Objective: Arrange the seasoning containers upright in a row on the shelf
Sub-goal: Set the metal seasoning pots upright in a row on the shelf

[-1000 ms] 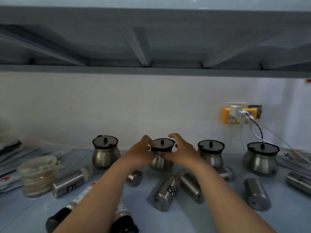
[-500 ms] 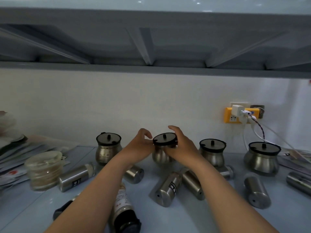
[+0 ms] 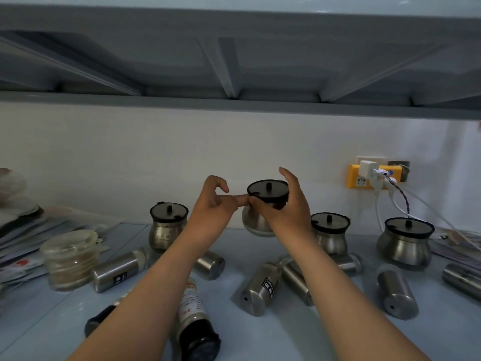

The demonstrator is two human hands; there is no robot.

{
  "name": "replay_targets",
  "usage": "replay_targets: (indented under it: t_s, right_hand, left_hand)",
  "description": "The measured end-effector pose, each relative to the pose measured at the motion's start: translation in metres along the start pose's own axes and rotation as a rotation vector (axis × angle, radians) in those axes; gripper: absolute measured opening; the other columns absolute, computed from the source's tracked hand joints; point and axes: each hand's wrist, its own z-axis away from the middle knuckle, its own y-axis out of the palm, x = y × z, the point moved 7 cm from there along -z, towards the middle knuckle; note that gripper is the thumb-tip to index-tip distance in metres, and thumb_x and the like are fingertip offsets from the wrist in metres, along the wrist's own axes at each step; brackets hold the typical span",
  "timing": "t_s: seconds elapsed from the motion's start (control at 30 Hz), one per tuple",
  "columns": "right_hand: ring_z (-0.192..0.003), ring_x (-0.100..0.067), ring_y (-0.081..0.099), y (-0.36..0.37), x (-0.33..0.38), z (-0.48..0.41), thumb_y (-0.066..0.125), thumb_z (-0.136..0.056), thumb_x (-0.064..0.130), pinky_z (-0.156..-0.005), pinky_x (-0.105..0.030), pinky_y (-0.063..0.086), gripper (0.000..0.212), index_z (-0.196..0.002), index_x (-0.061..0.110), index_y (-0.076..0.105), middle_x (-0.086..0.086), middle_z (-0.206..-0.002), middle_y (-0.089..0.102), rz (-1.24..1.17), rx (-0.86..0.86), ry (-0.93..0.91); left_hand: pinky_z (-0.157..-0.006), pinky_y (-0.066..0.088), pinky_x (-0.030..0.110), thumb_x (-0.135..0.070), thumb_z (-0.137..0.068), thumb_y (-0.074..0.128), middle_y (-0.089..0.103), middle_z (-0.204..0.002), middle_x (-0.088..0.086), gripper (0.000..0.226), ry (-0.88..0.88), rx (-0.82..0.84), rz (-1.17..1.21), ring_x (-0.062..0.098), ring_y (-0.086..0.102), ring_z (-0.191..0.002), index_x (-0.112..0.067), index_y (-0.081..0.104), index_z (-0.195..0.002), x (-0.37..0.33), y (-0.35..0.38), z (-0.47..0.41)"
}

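My right hand [image 3: 285,212] grips a steel seasoning pot [image 3: 256,225] with a black lid [image 3: 267,190], lifted off the shelf [image 3: 299,334] and tilted toward me. My left hand [image 3: 212,207] touches the lid's left edge with one fingertip, its other fingers curled apart. Three like pots stand upright at the back: one on the left [image 3: 166,225], one right of centre [image 3: 330,231], one far right [image 3: 404,242]. Several steel shaker tubes lie on their sides, such as one at centre [image 3: 260,289] and one at right [image 3: 397,293].
A glass jar [image 3: 70,259] stands at the left beside a stack of papers [image 3: 20,230]. A dark-capped bottle [image 3: 194,324] lies between my forearms. A yellow wall socket [image 3: 364,178] with cables hangs at the right. An upper shelf [image 3: 234,61] runs overhead.
The pot has risen off the shelf and tilted in my right hand. My left hand has loosened from the pot to a fingertip touch on the lid.
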Motion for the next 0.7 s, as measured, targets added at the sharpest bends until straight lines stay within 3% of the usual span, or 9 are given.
replay_targets:
  t_s: [0.1,0.17,0.3,0.37,0.53,0.7]
  right_hand:
    - [-0.115,-0.013,0.051,-0.004,-0.001,0.002,0.080,-0.068,0.035,-0.095,-0.028,0.045,0.078,-0.133,0.039,0.037,0.007,-0.121,0.055,-0.140,-0.017,0.055]
    - [-0.106,-0.009,0.054,-0.006,0.000,0.004,0.081,-0.067,0.033,-0.084,-0.020,0.046,0.078,-0.131,0.042,0.038,0.012,-0.111,0.055,-0.227,-0.024,0.085]
    - [-0.106,-0.011,0.060,-0.003,0.004,0.007,0.082,-0.066,0.030,-0.089,-0.032,0.052,0.071,-0.122,0.051,0.042,0.003,-0.115,0.060,-0.368,0.033,0.099]
    - [-0.101,-0.013,0.064,-0.002,0.007,0.008,0.078,-0.071,0.026,-0.087,-0.035,0.055,0.066,-0.121,0.052,0.044,0.000,-0.111,0.065,-0.449,0.069,0.106]
    - [-0.084,-0.009,0.067,-0.004,0.010,0.005,0.067,-0.081,0.017,-0.071,-0.028,0.056,0.057,-0.126,0.045,0.045,0.004,-0.094,0.067,-0.562,0.093,0.113]
    - [-0.078,-0.002,0.067,0.000,0.012,0.003,0.065,-0.071,0.027,-0.065,-0.023,0.055,0.063,-0.129,0.041,0.044,0.016,-0.083,0.070,-0.570,0.146,0.107]
  left_hand:
    - [-0.093,0.044,0.035,0.001,-0.090,0.046,0.077,-0.092,0.002,0.027,0.019,-0.014,0.029,0.020,0.063,-0.088,-0.023,0.034,-0.088,0.000,-0.005,-0.002]
    - [-0.095,0.046,0.035,0.000,-0.090,0.050,0.077,-0.091,-0.001,0.028,0.030,-0.022,0.046,0.013,0.066,-0.091,-0.023,0.035,-0.093,0.000,-0.008,-0.003]
    - [-0.086,0.045,0.026,-0.010,-0.080,0.072,0.065,-0.107,-0.001,0.047,-0.034,0.039,0.022,0.007,0.059,-0.103,-0.031,0.040,-0.108,0.007,-0.008,-0.005]
    - [-0.091,0.045,0.027,-0.023,-0.068,0.081,0.059,-0.115,-0.002,0.066,-0.094,0.124,-0.006,0.007,0.054,-0.113,-0.038,0.040,-0.118,0.012,-0.004,-0.004]
    - [-0.099,0.044,0.030,-0.023,-0.065,0.079,0.061,-0.124,0.000,0.087,-0.177,0.329,0.007,0.012,0.059,-0.115,-0.036,0.034,-0.137,0.019,0.005,0.002]
    - [-0.092,0.049,0.027,-0.034,-0.053,0.082,0.070,-0.113,-0.002,0.083,-0.152,0.378,-0.074,0.010,0.066,-0.105,-0.025,0.051,-0.129,0.019,0.012,0.001]
